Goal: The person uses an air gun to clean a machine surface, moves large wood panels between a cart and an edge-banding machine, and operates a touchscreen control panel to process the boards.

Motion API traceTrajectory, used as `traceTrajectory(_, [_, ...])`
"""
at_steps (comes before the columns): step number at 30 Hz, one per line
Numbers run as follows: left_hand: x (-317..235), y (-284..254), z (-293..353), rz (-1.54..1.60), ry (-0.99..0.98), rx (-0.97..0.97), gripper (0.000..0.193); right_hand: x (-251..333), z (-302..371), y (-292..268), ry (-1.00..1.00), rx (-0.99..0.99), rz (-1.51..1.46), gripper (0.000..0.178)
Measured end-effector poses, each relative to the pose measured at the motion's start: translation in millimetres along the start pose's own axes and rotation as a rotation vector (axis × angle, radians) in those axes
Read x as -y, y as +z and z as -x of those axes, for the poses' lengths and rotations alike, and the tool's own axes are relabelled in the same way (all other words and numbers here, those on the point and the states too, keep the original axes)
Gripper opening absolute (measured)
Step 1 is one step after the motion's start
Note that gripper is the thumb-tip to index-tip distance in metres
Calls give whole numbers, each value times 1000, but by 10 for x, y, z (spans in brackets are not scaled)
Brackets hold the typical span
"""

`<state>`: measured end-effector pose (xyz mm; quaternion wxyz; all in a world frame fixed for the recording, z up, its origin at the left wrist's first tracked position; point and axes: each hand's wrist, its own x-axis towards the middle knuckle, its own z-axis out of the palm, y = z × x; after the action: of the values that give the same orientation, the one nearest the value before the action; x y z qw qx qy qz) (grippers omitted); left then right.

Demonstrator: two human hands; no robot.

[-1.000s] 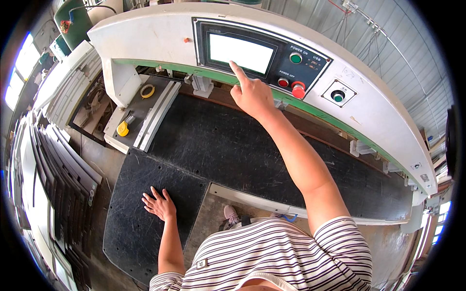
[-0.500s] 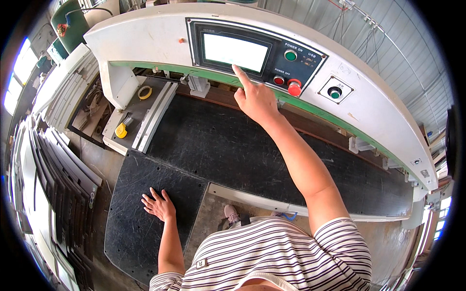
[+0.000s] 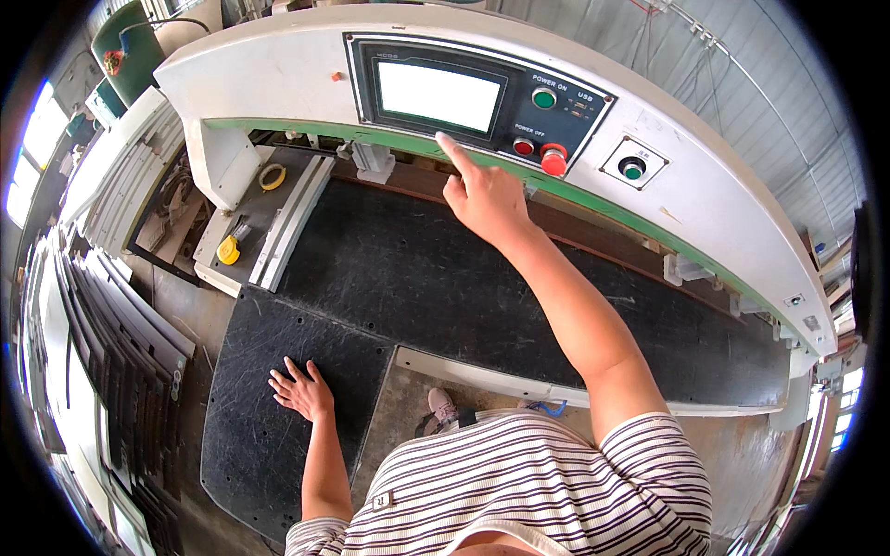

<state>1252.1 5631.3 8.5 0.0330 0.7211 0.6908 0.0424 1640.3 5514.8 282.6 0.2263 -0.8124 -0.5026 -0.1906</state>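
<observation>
Near edge, left hand: the left hand (image 3: pixel 301 391) lies flat, fingers spread, grasping nothing, on the black bench (image 3: pixel 278 408).
Farther, right hand: the right hand (image 3: pixel 484 196), loosely clenched, index finger pointing up-left at the control panel (image 3: pixel 482 97).
Panel: one white screen (image 3: pixel 438 95), long axis left-right; three round buttons.

floor: bare concrete (image 3: pixel 760 463) | left: bright windows (image 3: pixel 37 148) (glare) | right: seemingly corrugated wall (image 3: pixel 742 83)
</observation>
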Motion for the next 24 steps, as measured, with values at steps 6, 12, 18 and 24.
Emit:
traceTrajectory(6, [-7,108,-9,-73,35,-30,60,-275,947,80,31,124,-273,16])
traceTrajectory(12, [-9,250,38,-102,45,-62,61,-1635,2592,173,431,424,-98,19])
traceTrajectory(18, [-111,330,56,-74,93,-130,58,-2839,3333,168,732,393,78,42])
traceTrajectory(24, [-1562,-183,711,612,471,-19,45,-3351,3406,198,652,420,140,66])
